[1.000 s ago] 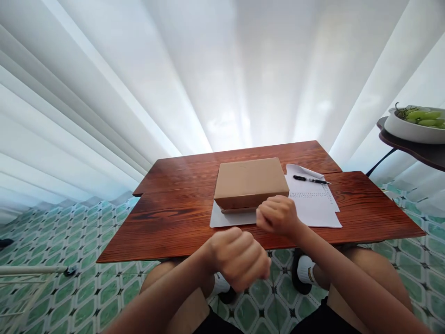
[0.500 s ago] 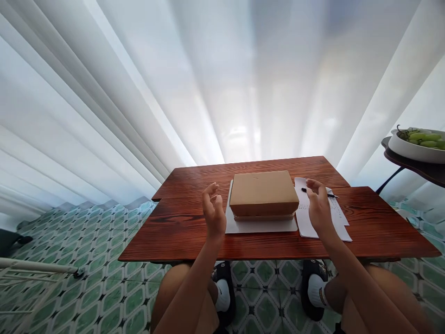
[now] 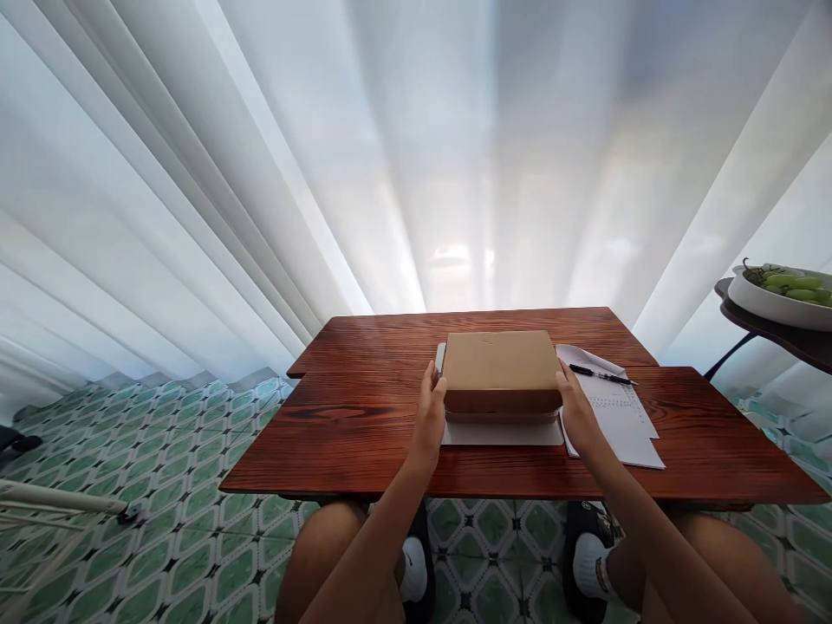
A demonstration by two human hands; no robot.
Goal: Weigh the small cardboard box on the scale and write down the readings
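Left hand (image 3: pixel 428 418), right hand (image 3: pixel 577 414) moved in, box (image 3: pixel 499 364) clasped between, wooden table (image 3: pixel 357 416), white curtain (image 3: pixel 448 156), tiled floor (image 3: pixel 214 520)

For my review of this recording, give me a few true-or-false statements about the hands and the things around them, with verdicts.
1. The left hand and right hand are at opposite sides of the brown box. True.
2. The box's top is folded open. False: it is closed.
3. A pen lies on the papers. True.
4. That pen is left of the box. False: it is to the right.
5. Green grapes sit in a white bowl. True.
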